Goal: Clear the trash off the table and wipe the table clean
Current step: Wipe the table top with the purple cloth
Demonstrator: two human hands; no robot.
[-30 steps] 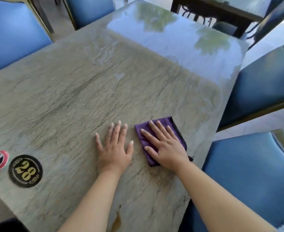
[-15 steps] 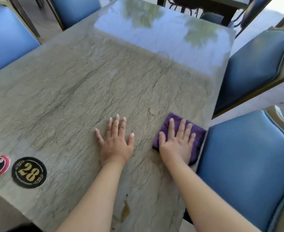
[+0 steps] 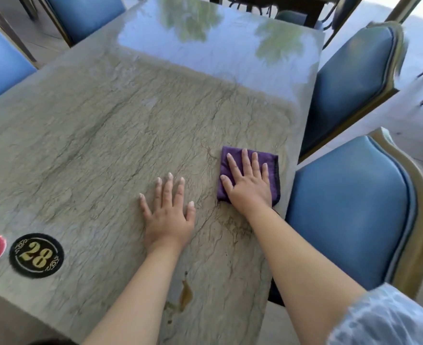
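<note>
head view: the right hand (image 3: 249,184) lay flat, fingers spread and straight, pressing a folded purple cloth (image 3: 271,161) onto the surface (image 3: 110,125) close to its right edge. the left hand (image 3: 169,215) rested flat on the bare stone, fingers spread, holding nothing. a brown stain (image 3: 185,291) sat near the front edge between the forearms, and i judged it could be missed, since the cloth worked well away from it. a stroke further right might slide the cloth off toward the blue chair (image 3: 350,210). the surface looked like glossy veined stone, the cloth soft and napped, two round stickers (image 3: 36,255) flat.
</note>
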